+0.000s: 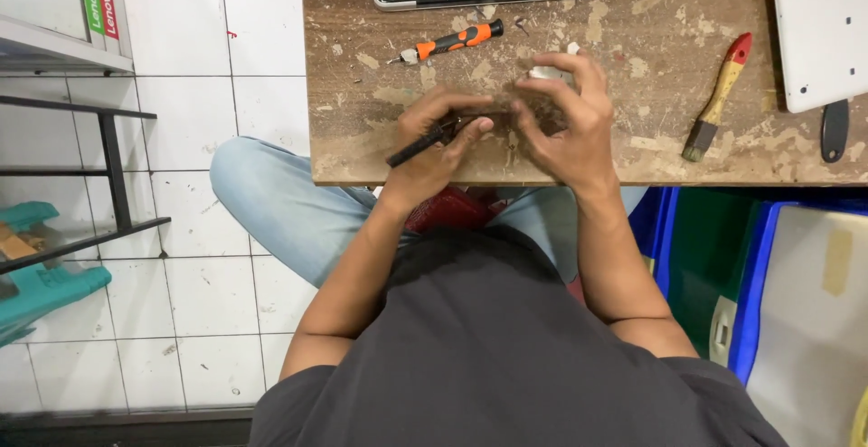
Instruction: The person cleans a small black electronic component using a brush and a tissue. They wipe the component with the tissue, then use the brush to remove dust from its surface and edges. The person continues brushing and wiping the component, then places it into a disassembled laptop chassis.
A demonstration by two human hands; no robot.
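While a black screwdriver (420,146) is pinched in the left hand (434,140), a small white part (548,73) is clasped by the right hand (565,117) over the bench (651,76); the tip is best kept seated squarely, the part steadied.

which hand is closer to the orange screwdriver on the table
Left. The left hand, holding a black tool, lies just below the orange screwdriver. The right hand, holding a small white part, sits farther off to the screwdriver's right.
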